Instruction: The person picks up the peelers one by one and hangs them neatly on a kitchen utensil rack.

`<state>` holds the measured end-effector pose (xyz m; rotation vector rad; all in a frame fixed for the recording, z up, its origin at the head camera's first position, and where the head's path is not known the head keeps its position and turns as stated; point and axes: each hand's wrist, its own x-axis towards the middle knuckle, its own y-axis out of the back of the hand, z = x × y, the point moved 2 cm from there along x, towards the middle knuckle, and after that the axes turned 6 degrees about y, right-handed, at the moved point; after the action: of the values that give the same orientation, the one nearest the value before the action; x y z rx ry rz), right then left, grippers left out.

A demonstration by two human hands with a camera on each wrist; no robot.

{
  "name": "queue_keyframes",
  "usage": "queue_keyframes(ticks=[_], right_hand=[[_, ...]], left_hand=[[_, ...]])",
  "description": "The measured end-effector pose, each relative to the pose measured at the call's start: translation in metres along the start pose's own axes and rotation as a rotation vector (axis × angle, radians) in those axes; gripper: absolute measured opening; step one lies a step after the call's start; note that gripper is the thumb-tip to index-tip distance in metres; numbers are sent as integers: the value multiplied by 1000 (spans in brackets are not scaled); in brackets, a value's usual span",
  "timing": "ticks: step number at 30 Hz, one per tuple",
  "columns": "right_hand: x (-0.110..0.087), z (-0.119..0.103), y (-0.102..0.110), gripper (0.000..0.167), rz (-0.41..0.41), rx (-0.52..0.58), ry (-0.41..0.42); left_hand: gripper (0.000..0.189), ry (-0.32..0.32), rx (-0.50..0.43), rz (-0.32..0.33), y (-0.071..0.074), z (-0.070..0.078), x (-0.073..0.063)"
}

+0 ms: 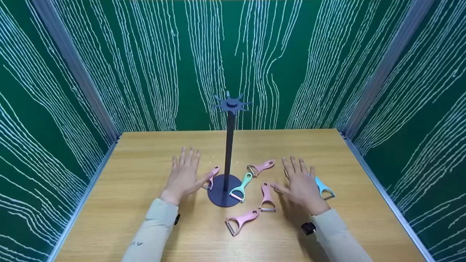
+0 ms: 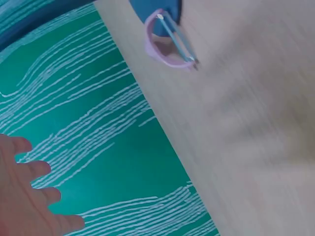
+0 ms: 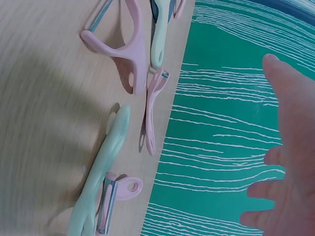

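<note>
My left hand is held with straight fingers left of a dark stand, holding nothing. Its thumb overlaps a pink peeler beside the stand's round base in the head view. On the right, my other hand has its fingers extended and grips nothing. A blue peeler shows partly behind it. In the right wrist view, a green peeler and a pink peeler lie near that hand; the head view largely hides them. Another pink peeler lies left of the right thumb.
The stand carries a ring of hooks at its top. One light green peeler overlaps the base. Further pink peelers lie behind it and toward the front. Green patterned panels enclose the wooden table.
</note>
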<state>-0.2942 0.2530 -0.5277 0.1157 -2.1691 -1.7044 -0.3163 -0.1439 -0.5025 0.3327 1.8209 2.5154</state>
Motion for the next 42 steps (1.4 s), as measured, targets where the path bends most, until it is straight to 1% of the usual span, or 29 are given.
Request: queue_keyframes(ticks=[4,9,19,27,34,42], right_hand=[[-2,-1,0,105,26,-8,13],[-5,-2,-2,104,37,-6,10],[-7,-6,-5,101,6,-17,-18],[-10,-8,-9,107,-19,49,-36],[-9,-10,-17,104,-46,90,-60],[-10,-13,-23,107,-77,116,-23]], left_hand=[[112,-16,-31,-2,3,8,4],[106,-42,-43,-12,4,15,7],[97,-83,-60,4,6,26,11],[93,-85,-99,3,7,31,14],[93,-100,-128,-3,7,30,16],[95,-137,-195,-39,10,33,18]])
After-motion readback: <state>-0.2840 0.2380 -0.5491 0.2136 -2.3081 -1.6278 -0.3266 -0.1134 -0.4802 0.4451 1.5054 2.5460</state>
